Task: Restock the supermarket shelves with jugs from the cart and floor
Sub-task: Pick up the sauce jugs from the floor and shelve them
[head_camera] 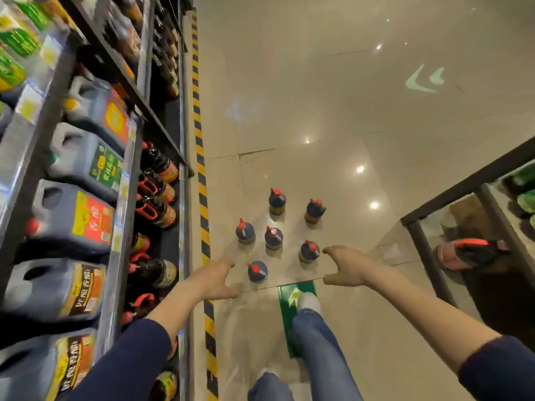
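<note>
Left grip (215,280) and right grip (346,266) hover spread, holding nothing, over jugs (257,272) on the floor (318,125). Best to reach lower, take one handle each, lift upright.

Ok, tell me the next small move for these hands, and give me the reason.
Probably lower the left hand to the nearest jug and grip it by its neck. Both that hand and the right hand are open and hold nothing, out over six upright jugs on the floor. That jug stands closest, just beside the left hand.
</note>
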